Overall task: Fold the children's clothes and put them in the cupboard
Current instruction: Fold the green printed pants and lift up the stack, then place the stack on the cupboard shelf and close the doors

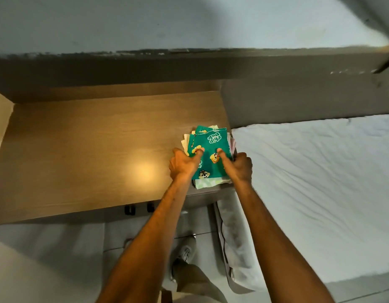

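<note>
A stack of folded children's clothes (pixel 211 145) lies at the right end of a wooden surface (pixel 80 149). Its top piece is green with cartoon chipmunks and white lettering; pale pieces stick out beneath. My left hand (pixel 184 164) grips the stack's left side, thumb on top of the green cloth. On the right side, my right hand (pixel 238 166) grips the stack the same way, thumb on top and fingers curled down its edge. Whether the stack is lifted or resting, I cannot tell.
A bed with a white sheet (pixel 320 171) fills the right side, close against the wooden surface. A grey headboard panel (pixel 298 99) and a dark ledge run behind. Below are a tiled floor (pixel 58 248) and a foot in a sandal (pixel 184 254).
</note>
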